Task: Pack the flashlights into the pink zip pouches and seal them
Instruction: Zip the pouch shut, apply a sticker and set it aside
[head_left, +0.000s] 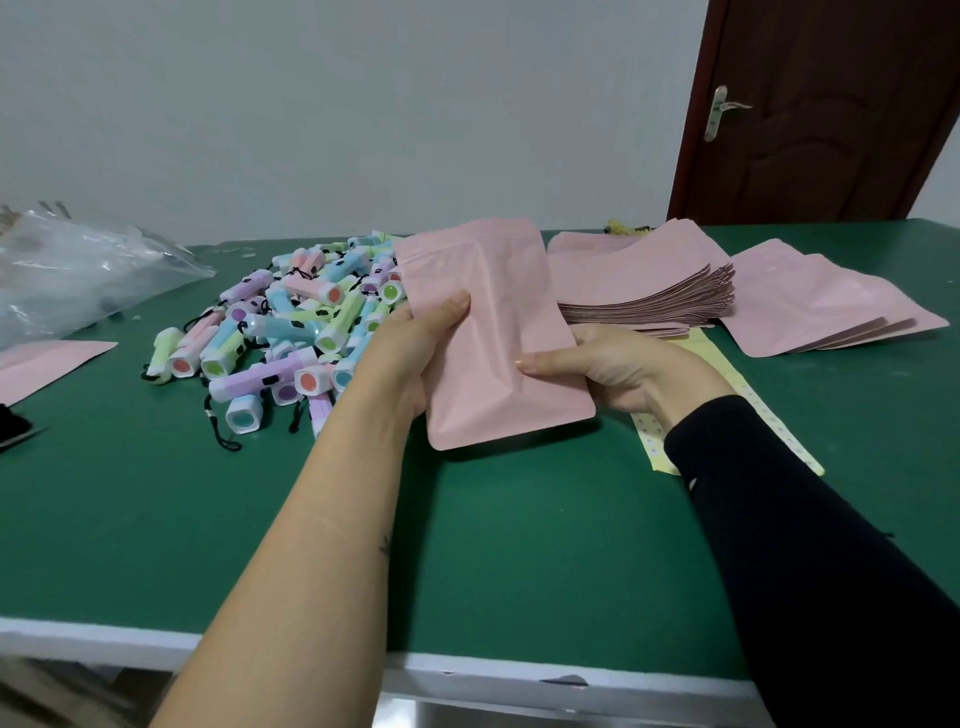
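Observation:
Both hands hold one pink zip pouch (498, 332) above the green table (519, 545), its zip end pointing away from me. My left hand (410, 348) grips the pouch's left edge, thumb on its front. My right hand (618, 369) grips the right edge, thumb across the front. The pouch bulges slightly; what is inside it cannot be seen. A heap of pastel flashlights (291, 322) with black wrist cords lies just left of the pouch. A stack of flat pink pouches (644, 291) lies behind my right hand.
More pink pouches (821, 301) lie spread at the right. A yellow paper strip (727, 395) lies under my right wrist. A crumpled clear plastic bag (78, 270) sits at the far left, with another pink pouch (41, 364) near it. A brown door (831, 114) stands behind.

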